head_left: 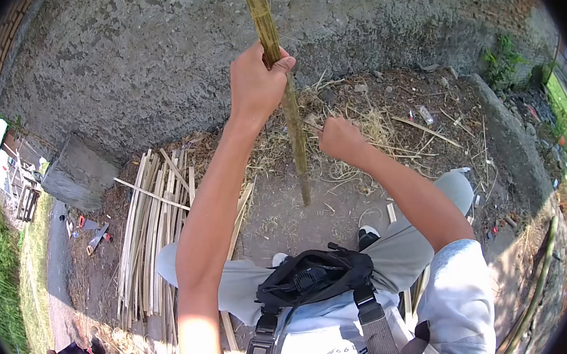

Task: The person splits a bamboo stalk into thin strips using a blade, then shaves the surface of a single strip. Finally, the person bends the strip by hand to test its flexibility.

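Note:
Near the top of the head view, my left hand (258,84) is wrapped round a length of bamboo (295,121). The greenish-brown piece is held up at a slant, its split, rough end above my fist and its narrower end pointing down over the ground. My right hand (342,140) is closed in a fist just right of the bamboo's middle. From it a thin blade-like tool (314,124) points toward the bamboo; most of it is hidden in the fist, and I cannot tell its exact kind.
Many pale split strips (150,233) lie piled at my left. Shavings (369,127) litter the ground before a rough grey wall (173,53). A concrete block (82,169) and a handsaw (97,238) are farther left. A black bag (315,274) hangs at my waist.

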The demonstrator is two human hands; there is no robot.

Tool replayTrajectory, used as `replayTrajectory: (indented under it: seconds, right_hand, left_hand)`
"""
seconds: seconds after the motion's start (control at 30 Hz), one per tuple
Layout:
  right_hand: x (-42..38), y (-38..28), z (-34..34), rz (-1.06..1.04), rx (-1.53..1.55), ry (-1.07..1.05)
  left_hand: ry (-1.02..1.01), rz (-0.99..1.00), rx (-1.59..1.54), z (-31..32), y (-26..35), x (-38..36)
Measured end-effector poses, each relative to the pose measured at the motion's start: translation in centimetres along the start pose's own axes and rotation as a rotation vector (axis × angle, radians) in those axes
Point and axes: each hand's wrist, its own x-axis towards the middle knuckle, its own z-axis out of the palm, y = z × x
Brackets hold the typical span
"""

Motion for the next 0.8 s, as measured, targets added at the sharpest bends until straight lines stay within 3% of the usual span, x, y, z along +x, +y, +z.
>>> replayTrajectory:
  seconds: [0.1, 0.27, 0.37, 0.47, 0.7, 0.8]
  right_hand:
    - [0.1, -0.3, 1.0, 0.051, 0.141, -0.077]
    - [-0.3, -0.5, 0.7, 0.089, 0.244, -0.173]
    - [-0.5, -0.4, -0.6, 0.214, 0.634, -0.541]
    - [-1.4, -1.1, -2.3, 0.282, 0.731, -0.603]
    - [-3.2, -0.1, -4.1, 0.273, 0.618, -0.604]
    - [-4.4, 0.9, -4.6, 0.262, 0.522, -0.614]
  left_hand:
    - [0.033, 0.047, -0.070, -0.5, -0.7, 0.4]
    - [-0.061, 0.069, 0.105, -1.8, -0.4, 0.8]
    - [-0.076, 0.061, 0.118, -1.9, -0.5, 0.9]
    - [-0.068, 0.063, 0.112, -2.1, -0.7, 0.7]
    - [0.022, 0.118, -0.061, -1.5, -2.4, 0.2]
    - [0.016, 0.018, -0.136, -2.7, -3.3, 0.5]
